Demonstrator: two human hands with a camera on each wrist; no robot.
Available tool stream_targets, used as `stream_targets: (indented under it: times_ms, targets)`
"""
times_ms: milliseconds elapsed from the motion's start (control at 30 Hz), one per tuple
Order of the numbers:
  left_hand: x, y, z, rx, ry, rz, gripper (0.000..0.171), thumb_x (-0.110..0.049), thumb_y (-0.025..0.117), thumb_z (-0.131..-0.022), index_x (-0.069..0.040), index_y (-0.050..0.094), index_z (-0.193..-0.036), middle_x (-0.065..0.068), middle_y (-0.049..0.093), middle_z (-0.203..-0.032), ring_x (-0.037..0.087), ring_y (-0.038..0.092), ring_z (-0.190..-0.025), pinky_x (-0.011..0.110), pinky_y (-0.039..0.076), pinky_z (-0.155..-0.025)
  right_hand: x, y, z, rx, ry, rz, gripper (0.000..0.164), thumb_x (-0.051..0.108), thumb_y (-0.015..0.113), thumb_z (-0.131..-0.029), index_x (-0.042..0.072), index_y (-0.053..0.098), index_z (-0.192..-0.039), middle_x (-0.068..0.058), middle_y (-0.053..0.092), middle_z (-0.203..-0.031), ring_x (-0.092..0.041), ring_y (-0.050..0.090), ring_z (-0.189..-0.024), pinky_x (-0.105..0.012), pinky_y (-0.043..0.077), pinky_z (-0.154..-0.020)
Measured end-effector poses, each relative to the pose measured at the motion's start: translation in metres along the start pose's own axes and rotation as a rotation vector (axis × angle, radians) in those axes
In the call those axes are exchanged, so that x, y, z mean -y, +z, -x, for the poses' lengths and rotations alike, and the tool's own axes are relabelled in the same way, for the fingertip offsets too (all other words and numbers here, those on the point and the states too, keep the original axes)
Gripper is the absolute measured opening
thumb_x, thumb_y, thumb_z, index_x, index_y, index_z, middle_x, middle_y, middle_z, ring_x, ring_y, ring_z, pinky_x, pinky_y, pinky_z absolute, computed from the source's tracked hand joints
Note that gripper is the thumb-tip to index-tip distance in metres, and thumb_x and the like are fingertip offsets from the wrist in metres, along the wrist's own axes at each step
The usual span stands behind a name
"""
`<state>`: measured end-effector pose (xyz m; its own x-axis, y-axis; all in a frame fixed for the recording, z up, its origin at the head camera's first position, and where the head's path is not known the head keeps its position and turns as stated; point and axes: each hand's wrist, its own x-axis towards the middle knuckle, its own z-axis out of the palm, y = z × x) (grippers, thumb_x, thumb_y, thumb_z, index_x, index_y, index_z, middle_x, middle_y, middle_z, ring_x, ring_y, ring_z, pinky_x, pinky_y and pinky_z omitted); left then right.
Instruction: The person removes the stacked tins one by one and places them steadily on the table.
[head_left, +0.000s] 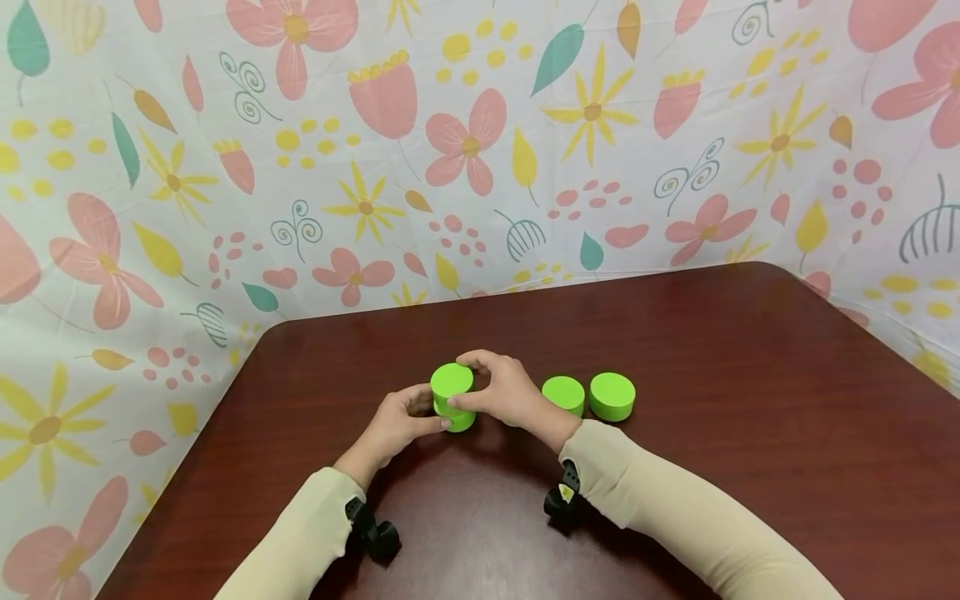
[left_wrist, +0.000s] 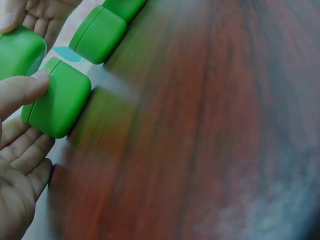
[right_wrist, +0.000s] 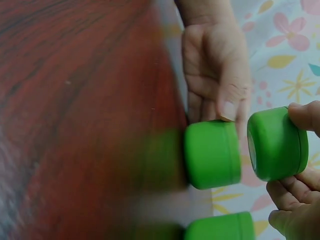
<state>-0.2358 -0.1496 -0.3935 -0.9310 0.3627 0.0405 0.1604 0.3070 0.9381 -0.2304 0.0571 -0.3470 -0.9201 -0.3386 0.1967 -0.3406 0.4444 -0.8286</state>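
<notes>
In the head view my right hand (head_left: 506, 387) pinches a round, bright green lidded container (head_left: 452, 381) between thumb and fingers. It is held over a second, matching container (head_left: 459, 423) on the table. A gap between the two shows in the right wrist view, where the raised container (right_wrist: 277, 142) is slightly tilted. My left hand (head_left: 393, 425) holds the lower container (left_wrist: 62, 102), thumb on the near side and fingers round the far side. A seam runs near the top of each container. The left fingers are partly hidden behind the containers.
To the right stand two more green containers (head_left: 562, 396) (head_left: 612, 397). Another green edge (head_left: 512, 423) peeks out below the right hand. All are on a dark reddish-brown wooden table (head_left: 480, 517). A flower-patterned cloth (head_left: 465, 217) hangs behind the table and along its sides.
</notes>
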Motion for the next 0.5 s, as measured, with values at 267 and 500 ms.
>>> stream_targets:
  times_ms: [267,500]
  targets:
    - [-0.002,0.002,0.001,0.013,-0.001,0.039,0.054,-0.007,0.072,-0.079,-0.001,0.051,-0.129,0.018,0.057,-0.126,0.03,0.054,-0.115,0.029,0.05,-0.083,0.0,-0.02,0.008,-0.032,0.039,-0.008,0.057,0.027,0.079,-0.073,0.012,0.057,-0.124,-0.003,0.059,-0.122,-0.024,0.052,-0.111,-0.041,0.046,-0.088]
    - [0.0,0.001,0.0,0.012,0.009,0.037,0.053,-0.006,0.072,-0.079,-0.001,0.053,-0.128,0.017,0.057,-0.125,0.03,0.054,-0.116,0.029,0.049,-0.085,-0.013,-0.039,0.019,-0.056,0.056,-0.005,0.059,0.029,0.078,-0.075,0.011,0.055,-0.126,-0.006,0.056,-0.126,-0.028,0.05,-0.115,-0.046,0.043,-0.091]
